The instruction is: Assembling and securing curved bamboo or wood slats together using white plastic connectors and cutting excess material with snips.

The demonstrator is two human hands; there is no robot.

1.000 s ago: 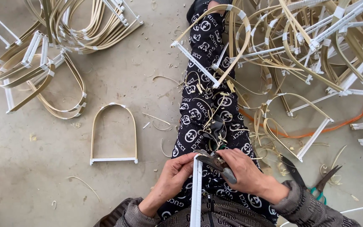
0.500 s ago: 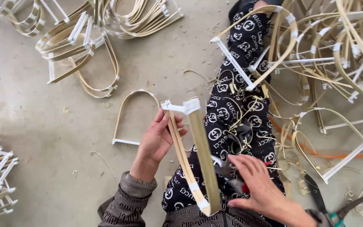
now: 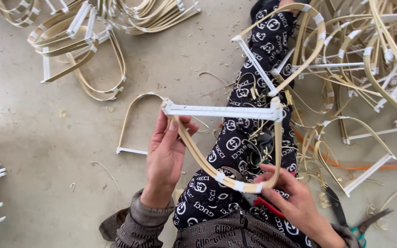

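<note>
Concrete floor (image 3: 47, 138) is carrying heaps of bent cane frames (image 3: 359, 59); no containers showing. Arched cane frame (image 3: 235, 151) is hanging over the lap. Left hand (image 3: 166, 156) is gripping its left limb, right hand (image 3: 290, 197) is pinching the taped curve. Risk: strips springing apart if either grip is slipping. Pliers (image 3: 350, 216) are lying near the right hand.

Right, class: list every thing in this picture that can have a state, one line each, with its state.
Bent bamboo hoop with white crossbar: held up, in both hands.
Left hand: grip closed on the hoop's left side.
Right hand: fingers pinching the hoop's taped bottom.
Dark shears with green handle: lying on the floor, jaws open.
Single hoop frame: flat on the floor.
</note>
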